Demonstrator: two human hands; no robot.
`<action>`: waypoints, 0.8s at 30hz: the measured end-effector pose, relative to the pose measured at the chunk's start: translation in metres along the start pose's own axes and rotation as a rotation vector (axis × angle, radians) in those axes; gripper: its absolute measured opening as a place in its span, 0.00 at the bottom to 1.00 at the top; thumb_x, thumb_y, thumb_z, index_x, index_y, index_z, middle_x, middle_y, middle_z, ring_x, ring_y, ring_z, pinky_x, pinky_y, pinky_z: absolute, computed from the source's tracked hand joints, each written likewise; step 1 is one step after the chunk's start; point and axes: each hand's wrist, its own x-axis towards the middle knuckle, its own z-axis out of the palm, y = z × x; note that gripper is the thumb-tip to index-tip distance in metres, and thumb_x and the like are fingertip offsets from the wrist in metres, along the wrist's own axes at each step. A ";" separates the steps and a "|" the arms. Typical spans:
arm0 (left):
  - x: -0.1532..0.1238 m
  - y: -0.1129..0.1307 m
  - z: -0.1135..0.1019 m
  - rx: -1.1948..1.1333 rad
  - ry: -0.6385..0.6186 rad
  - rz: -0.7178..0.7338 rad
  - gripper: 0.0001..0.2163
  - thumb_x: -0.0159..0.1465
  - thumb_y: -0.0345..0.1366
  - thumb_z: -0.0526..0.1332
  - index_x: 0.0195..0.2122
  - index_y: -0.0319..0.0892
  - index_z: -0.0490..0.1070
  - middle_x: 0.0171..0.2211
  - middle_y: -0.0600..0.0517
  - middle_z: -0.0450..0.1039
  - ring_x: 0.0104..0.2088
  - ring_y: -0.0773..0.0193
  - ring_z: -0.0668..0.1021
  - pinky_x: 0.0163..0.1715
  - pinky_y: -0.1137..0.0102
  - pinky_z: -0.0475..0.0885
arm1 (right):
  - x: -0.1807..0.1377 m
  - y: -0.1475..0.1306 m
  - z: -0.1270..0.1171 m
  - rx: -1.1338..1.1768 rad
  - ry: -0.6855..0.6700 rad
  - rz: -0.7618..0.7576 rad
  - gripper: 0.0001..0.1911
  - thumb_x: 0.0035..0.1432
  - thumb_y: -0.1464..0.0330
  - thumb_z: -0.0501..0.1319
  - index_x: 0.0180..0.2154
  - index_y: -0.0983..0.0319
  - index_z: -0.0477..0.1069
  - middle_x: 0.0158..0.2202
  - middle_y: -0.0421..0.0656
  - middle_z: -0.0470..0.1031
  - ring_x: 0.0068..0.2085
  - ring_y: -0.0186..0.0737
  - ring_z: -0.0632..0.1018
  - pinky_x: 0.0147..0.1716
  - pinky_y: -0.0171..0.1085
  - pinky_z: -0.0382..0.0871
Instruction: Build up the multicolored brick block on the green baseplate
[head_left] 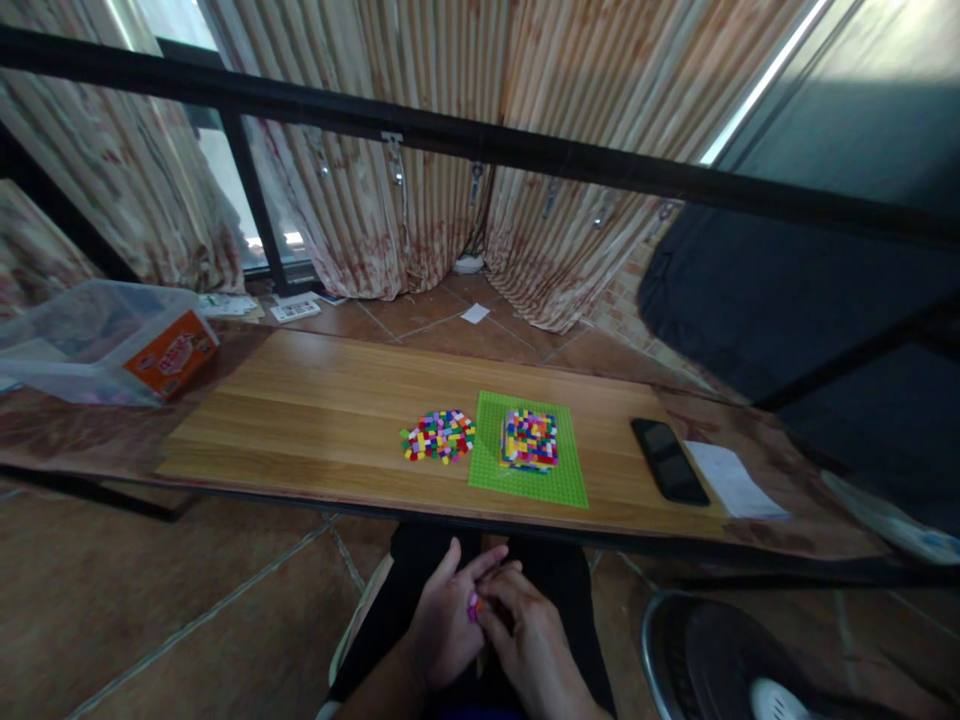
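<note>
Both hands are together over my lap, below the table's front edge. My left hand (442,620) and my right hand (525,635) pinch a small pink-purple brick piece (472,606) between their fingertips. On the wooden table (300,420) lies a green baseplate (495,475) with a square block of many-coloured bricks (531,440) built on it. A loose pile of small coloured bricks (440,436) sits just left of the baseplate.
A black phone (669,460) and a white paper (731,480) lie at the table's right. A clear plastic bin (90,340) with an orange box (171,355) stands at the far left. A black fan (750,660) is on the floor, lower right. Curtains hang behind.
</note>
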 end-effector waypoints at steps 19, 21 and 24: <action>0.005 -0.003 -0.010 -0.023 0.013 -0.012 0.24 0.66 0.50 0.48 0.48 0.34 0.71 0.41 0.42 0.76 0.47 0.55 0.75 0.54 0.63 0.59 | 0.012 0.013 -0.017 0.472 0.099 0.183 0.09 0.52 0.62 0.62 0.28 0.61 0.72 0.27 0.41 0.75 0.29 0.36 0.74 0.30 0.33 0.67; 0.006 -0.003 -0.014 -0.025 0.003 -0.038 0.25 0.65 0.51 0.48 0.50 0.34 0.69 0.46 0.40 0.74 0.51 0.54 0.73 0.55 0.62 0.58 | 0.018 0.017 -0.023 0.579 0.147 0.201 0.10 0.48 0.61 0.66 0.26 0.62 0.72 0.25 0.41 0.74 0.27 0.35 0.73 0.28 0.33 0.66; 0.007 -0.003 -0.018 0.000 0.032 -0.057 0.28 0.65 0.53 0.47 0.53 0.33 0.67 0.50 0.38 0.71 0.53 0.52 0.72 0.56 0.61 0.56 | 0.027 0.020 -0.035 0.670 0.218 0.221 0.11 0.43 0.62 0.69 0.26 0.62 0.73 0.24 0.40 0.74 0.26 0.34 0.72 0.27 0.32 0.65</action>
